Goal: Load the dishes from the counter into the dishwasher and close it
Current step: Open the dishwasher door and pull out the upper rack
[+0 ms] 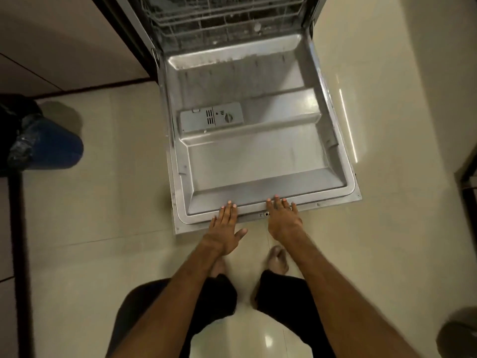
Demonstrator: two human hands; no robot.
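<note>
Left hand (224,229), right hand (282,220): fingers straight, laid flat on near rim of dishwasher door (258,164), gripping nothing | door open just beyond fingertips; rack (227,21) far beyond; dishes unseen | judged step: seating door open; press evenly, both palms, gently.

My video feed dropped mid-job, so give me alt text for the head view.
Left hand and right hand lie flat, fingers straight, on the front edge of the open dishwasher door. A wire rack sits inside the tub beyond it; its contents are too blurred to tell.
</note>
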